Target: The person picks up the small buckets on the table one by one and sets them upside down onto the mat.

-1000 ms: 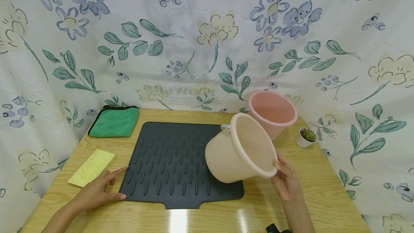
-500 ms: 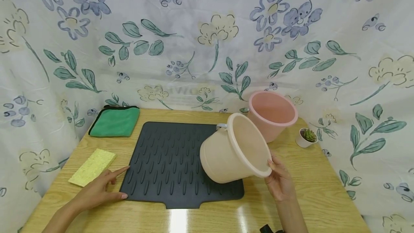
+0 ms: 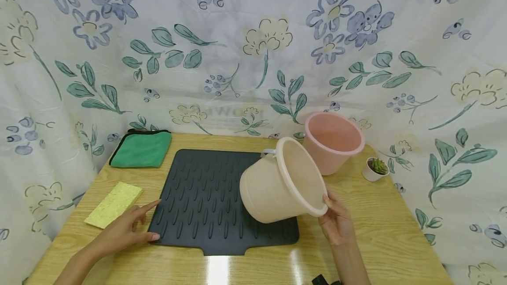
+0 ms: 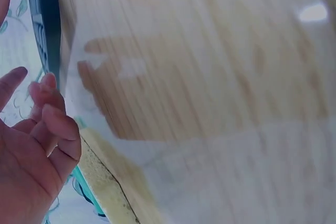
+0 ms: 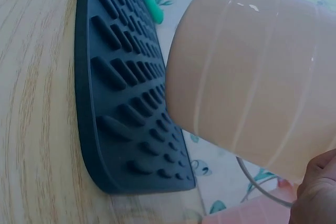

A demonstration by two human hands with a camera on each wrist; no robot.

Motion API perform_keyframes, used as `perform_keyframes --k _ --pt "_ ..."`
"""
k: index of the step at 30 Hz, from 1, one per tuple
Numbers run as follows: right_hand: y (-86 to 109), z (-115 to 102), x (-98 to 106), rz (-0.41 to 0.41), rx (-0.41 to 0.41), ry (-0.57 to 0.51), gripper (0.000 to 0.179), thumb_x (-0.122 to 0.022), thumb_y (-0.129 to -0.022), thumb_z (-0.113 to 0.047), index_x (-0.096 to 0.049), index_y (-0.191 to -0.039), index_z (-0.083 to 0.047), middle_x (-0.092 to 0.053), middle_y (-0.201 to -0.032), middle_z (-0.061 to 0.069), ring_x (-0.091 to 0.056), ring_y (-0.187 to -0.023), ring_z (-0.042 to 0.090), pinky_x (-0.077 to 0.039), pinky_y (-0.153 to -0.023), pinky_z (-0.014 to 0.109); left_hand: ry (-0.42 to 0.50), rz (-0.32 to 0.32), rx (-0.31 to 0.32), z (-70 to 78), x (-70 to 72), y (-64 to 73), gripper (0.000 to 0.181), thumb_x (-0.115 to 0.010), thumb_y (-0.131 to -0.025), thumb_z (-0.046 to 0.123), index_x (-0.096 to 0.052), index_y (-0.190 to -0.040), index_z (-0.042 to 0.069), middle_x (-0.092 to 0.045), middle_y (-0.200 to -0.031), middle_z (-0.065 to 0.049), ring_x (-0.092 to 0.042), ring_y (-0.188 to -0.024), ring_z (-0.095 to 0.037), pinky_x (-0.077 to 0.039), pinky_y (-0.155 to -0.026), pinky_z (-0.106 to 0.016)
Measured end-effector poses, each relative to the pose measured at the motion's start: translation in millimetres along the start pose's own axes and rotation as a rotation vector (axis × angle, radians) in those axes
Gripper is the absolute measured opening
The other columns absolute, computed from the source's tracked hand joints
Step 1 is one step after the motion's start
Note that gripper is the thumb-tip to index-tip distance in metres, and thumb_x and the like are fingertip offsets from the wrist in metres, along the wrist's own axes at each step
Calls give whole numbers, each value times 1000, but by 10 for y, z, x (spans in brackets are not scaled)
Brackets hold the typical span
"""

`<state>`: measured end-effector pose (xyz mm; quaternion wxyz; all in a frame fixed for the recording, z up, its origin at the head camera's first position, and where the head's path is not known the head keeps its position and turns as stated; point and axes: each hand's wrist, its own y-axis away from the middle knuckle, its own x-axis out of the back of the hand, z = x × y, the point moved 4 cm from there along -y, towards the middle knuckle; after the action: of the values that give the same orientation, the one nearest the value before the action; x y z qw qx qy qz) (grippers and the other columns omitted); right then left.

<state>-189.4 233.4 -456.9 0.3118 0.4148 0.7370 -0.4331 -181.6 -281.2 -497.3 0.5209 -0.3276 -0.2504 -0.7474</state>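
A cream plastic bucket [image 3: 261, 192] tilts over the right part of a dark ridged mat [image 3: 198, 188], its mouth facing right and up. My right hand [image 3: 338, 221] grips the bucket's rim on the near right side. In the right wrist view, the bucket's base [image 5: 184, 77] is raised above the mat, and a thin wire handle [image 5: 257, 184] hangs below it. My left hand [image 3: 124, 228] lies at the mat's left edge, index finger and thumb stretched out to touch it. The other fingers [image 4: 63, 124] are loosely bent and hold nothing.
Behind the cream bucket stands a pink bucket [image 3: 330, 159], with a small potted succulent [image 3: 375, 169] to its right. A yellow sponge cloth [image 3: 112, 205] lies beyond my left hand, and a folded green cloth [image 3: 140, 148] sits farther back. A floral curtain [image 3: 222, 74] closes off the table's back.
My right hand has carried the tilted cream bucket a little to the left over the mat. My left hand has slid slightly right along the mat's edge.
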Motion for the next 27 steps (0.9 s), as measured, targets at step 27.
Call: perform_keyframes --k 27 --pt "-99 209 -92 11 6 -98 55 -7 -103 4 -46 -142 9 -63 -124 22 -69 -107 27 -55 -87 29 337 187 -48 382 -99 -335 72 -64 -97 14 -27 -158 18 -46 -139 -21 -57 -110 -4 -50 -86 -25"
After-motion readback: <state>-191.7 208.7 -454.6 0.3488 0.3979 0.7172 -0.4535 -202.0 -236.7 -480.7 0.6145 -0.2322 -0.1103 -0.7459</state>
